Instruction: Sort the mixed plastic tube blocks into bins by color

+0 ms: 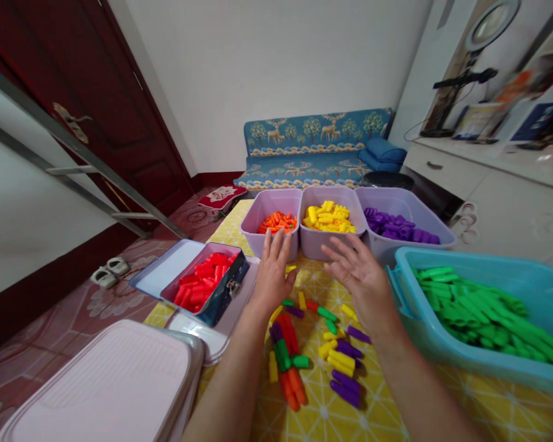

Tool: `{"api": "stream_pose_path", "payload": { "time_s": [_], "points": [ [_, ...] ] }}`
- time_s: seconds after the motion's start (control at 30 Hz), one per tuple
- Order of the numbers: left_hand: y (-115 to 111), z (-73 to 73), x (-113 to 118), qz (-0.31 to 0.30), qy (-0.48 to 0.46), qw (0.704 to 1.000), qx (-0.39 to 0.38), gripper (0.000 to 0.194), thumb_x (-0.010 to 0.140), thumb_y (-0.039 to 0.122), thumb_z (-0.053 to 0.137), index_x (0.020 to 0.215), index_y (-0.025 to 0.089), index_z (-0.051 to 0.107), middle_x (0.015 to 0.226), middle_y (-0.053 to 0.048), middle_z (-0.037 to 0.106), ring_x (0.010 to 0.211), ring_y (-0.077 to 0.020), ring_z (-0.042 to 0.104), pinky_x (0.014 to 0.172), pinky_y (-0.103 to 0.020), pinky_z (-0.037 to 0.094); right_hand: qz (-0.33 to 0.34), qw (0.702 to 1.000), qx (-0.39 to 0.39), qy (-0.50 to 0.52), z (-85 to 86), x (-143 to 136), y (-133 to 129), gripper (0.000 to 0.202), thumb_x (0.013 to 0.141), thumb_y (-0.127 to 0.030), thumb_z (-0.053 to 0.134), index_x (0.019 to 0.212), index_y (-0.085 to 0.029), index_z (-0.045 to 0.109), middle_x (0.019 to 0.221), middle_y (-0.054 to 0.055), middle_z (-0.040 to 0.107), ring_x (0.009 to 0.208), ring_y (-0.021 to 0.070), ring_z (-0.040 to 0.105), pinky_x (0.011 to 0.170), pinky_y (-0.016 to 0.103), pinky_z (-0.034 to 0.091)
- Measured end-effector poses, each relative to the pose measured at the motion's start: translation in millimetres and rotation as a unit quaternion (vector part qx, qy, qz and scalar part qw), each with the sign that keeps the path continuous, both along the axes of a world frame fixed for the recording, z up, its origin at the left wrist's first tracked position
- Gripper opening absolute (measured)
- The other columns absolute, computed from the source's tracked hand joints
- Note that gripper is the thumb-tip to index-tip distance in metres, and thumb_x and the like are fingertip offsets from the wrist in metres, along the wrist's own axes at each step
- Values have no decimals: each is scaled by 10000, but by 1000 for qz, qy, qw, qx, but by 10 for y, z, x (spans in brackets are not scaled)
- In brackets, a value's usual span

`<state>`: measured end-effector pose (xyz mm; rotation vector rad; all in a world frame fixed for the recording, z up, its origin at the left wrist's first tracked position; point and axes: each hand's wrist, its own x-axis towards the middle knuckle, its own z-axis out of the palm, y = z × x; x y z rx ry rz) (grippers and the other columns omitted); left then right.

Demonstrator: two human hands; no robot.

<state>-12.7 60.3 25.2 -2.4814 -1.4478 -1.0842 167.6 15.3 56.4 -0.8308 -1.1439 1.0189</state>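
My left hand (274,270) is spread in front of the bin of orange pieces (279,222), holding nothing. My right hand (357,270), fingers apart and bare, hovers before the bin of yellow pieces (329,216). Between and below both hands, loose plastic pieces lie on the yellow patterned cloth (322,411): a green piece (301,361), red and orange ones (295,383), a yellow piece (341,362) and purple ones (345,390). A small blurred yellow piece (303,277) is near my left thumb.
Purple pieces (399,226) fill the right lilac bin. Green pieces (483,307) fill a turquoise bin (502,261) at right. An open metal box (228,294) holds red pieces (205,282) at left. Pale lids (115,380) lie at lower left. A blue sofa (304,166) stands behind.
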Motion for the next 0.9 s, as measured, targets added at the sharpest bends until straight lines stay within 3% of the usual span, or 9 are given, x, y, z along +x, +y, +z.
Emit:
{"api": "stream_pose_path", "payload": {
  "time_s": [0.07, 0.13, 0.2, 0.27, 0.37, 0.5, 0.7, 0.83, 0.9],
  "points": [
    [-3, -23, -10, -11, -27, 999, 21, 724, 781, 98, 583, 1445, 181, 306, 1560, -131, 230, 1469, -311, 30, 1137, -545, 247, 7, 999, -14, -44, -91, -21, 25, 534, 787, -328, 659, 1288, -271, 482, 1314, 102, 570, 1109, 219, 617, 898, 387, 516],
    [-13, -68, -29, -17, -80, 995, 56, 484, 818, 69, 510, 1287, 189, 517, 1488, -115, 375, 1435, -287, 221, 1106, -505, 323, 1, 988, -42, -149, -230, -30, 52, 393, 793, -300, 630, 1171, -208, 581, 1178, 113, 648, 1042, 223, 638, 873, 388, 526],
    [-25, -136, -52, -20, -128, 989, 73, 332, 839, 45, 446, 1054, 191, 652, 1258, -96, 590, 1259, -233, 486, 1024, -427, 427, -12, 961, -63, -270, -371, -43, 70, 310, 788, -251, 610, 1087, -178, 639, 1097, 112, 677, 1019, 231, 633, 866, 395, 524],
    [-28, -220, -73, -20, -138, 989, 45, 320, 834, 33, 428, 937, 195, 684, 1004, -67, 675, 1028, -190, 608, 921, -362, 491, -4, 929, -52, -367, -475, -69, 68, 303, 766, -174, 605, 1063, -177, 665, 1111, 100, 674, 1051, 225, 610, 921, 398, 491],
    [-4, -353, -81, -13, -89, 995, -35, 400, 767, 26, 496, 1104, 178, 649, 1051, -85, 673, 1030, -215, 599, 926, -380, 492, 52, 880, 8, -472, -548, -124, 27, 401, 727, -86, 614, 1107, -198, 675, 1206, 79, 643, 1148, 211, 545, 1029, 381, 398],
    [37, -494, -51, -43, -31, 993, -107, 570, 709, 7, 526, 1261, 144, 564, 1222, -130, 623, 1148, -242, 557, 1009, -418, 453, 96, 824, 28, -557, -576, -175, -28, 343, 753, -185, 669, 1090, -239, 702, 1292, 68, 595, 1213, 245, 471, 1043, 407, 354],
    [48, -526, -9, -57, -74, 985, -145, 352, 728, 7, 526, 954, 179, 735, 1047, -92, 692, 990, -211, 625, 923, -374, 493, 85, 836, 10, -542, -586, -150, -8, 120, 731, -178, 709, 849, -196, 715, 1051, 54, 634, 1020, 186, 557, 914, 305, 410],
    [32, -512, 7, -83, -134, 969, -190, 272, 695, -1, 549, 801, 167, 735, 875, -62, 696, 859, -179, 627, 831, -317, 493, 64, 834, -35, -547, -526, -101, -5, 91, 706, -191, 719, 780, -188, 666, 886, 18, 616, 846, 156, 582, 754, 262, 422],
    [13, -503, 18, -89, -205, 947, -230, 188, 721, 49, 572, 800, 154, 707, 818, -47, 684, 795, -161, 620, 764, -280, 487, 51, 830, -49, -553, -509, -86, -1, 109, 717, -262, 720, 719, -187, 641, 823, 13, 619, 788, 155, 583, 705, 260, 412]
  ]
}}
